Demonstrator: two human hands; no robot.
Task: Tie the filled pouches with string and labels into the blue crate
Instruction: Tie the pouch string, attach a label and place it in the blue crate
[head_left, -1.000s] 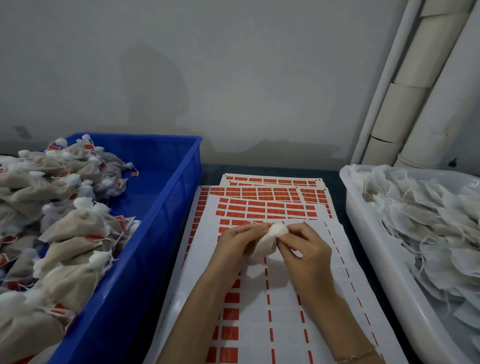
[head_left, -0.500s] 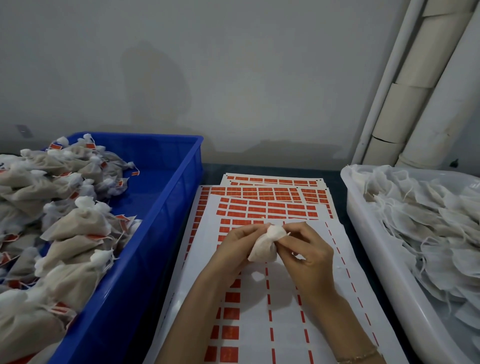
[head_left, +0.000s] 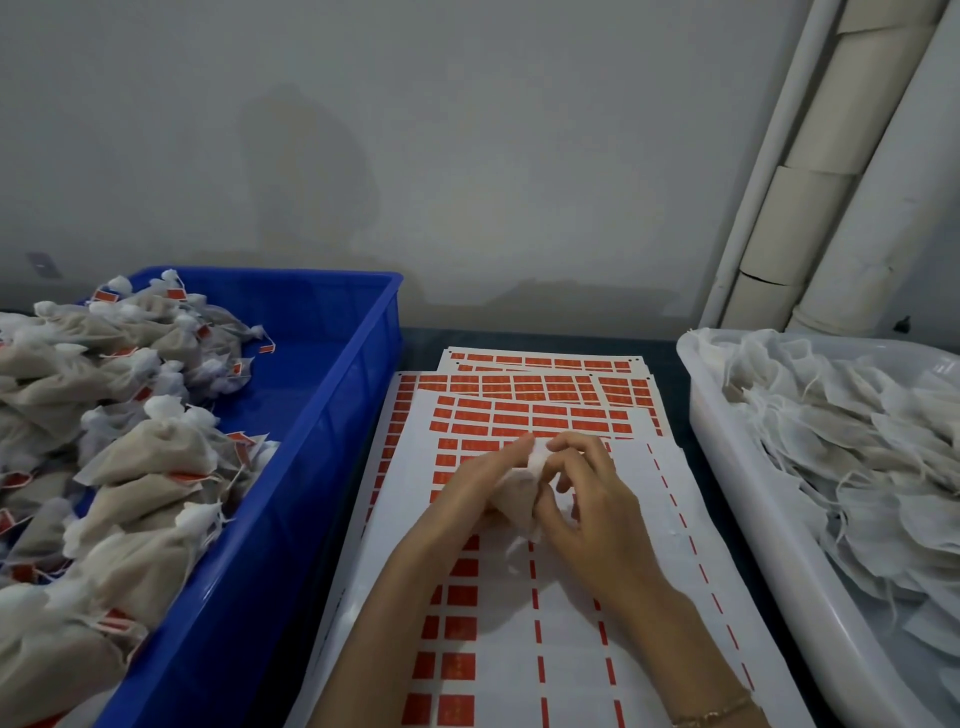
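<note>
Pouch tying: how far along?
Done: a heap of tied pouches with red labels lies in the crate. In hand: the left hand and right hand hold one pouch over the label sheets. Left: the white tub holds many untied pouches.

Label sheets (head_left: 571, 649) in the middle, crate (head_left: 332, 395) (tied pouches (head_left: 150, 457) inside) left, tub (head_left: 727, 467) of loose pouches (head_left: 857, 457) right.
</note>
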